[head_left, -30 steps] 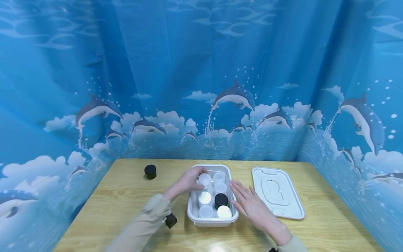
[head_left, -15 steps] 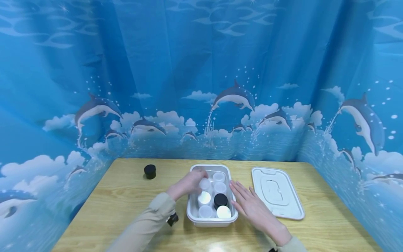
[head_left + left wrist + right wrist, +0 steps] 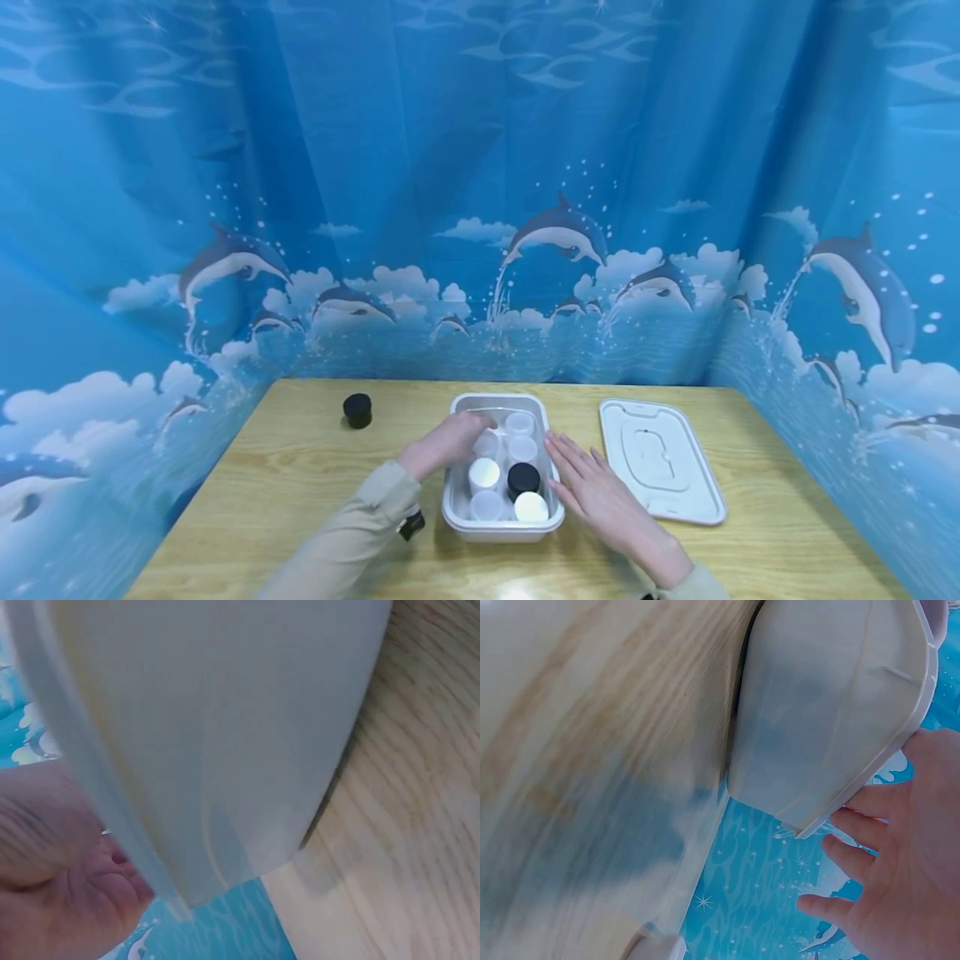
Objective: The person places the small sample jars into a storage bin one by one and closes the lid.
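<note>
Running lengthwise front to back, the box holds jars; the right hand touches it, fingers spread; the left hand's I can't tell.

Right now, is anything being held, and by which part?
I can't tell: the left grip is in the white box beside a pale cup, but any hold there is hidden. The right grip holds nothing, stretched out at the box's rim.
</note>
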The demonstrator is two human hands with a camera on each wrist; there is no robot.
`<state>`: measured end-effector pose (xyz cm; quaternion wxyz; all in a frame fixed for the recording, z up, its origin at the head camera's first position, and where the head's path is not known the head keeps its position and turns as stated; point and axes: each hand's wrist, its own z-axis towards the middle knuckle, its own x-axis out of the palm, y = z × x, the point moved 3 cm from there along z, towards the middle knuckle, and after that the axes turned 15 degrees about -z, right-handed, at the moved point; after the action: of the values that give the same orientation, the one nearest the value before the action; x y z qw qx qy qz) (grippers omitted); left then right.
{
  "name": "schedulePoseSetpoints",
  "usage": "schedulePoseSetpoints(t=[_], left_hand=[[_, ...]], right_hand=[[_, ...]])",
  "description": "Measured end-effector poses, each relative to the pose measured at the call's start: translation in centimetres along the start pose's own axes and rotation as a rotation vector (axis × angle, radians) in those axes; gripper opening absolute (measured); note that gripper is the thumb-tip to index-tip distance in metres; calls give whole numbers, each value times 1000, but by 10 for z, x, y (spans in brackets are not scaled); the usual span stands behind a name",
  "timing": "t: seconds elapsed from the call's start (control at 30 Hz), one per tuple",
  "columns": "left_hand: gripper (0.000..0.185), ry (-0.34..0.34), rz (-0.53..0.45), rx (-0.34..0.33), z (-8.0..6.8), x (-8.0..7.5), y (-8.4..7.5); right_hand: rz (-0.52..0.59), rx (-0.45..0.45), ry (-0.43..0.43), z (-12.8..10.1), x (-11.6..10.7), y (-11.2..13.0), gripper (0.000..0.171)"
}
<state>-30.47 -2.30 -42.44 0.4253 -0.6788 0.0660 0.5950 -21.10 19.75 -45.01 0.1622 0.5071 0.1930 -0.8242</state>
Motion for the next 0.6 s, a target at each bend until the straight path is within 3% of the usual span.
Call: schedulePoseSetpoints(t=[0.1, 0.27, 0.43, 0.6], left_hand=[[53, 0, -34, -27, -1, -6, -1], [47, -82, -173, -44, -4, -24, 2], [37, -245, -362, -72, -12, -44, 17], [32, -476, -482, -98, -27, -62, 38]], right_hand=[[-4, -3, -2, 0, 0, 0, 57], [-11, 3, 7, 0, 0, 0, 57], [-8, 5, 10, 0, 0, 0, 57], [-8, 11, 11, 0, 1, 0, 58]])
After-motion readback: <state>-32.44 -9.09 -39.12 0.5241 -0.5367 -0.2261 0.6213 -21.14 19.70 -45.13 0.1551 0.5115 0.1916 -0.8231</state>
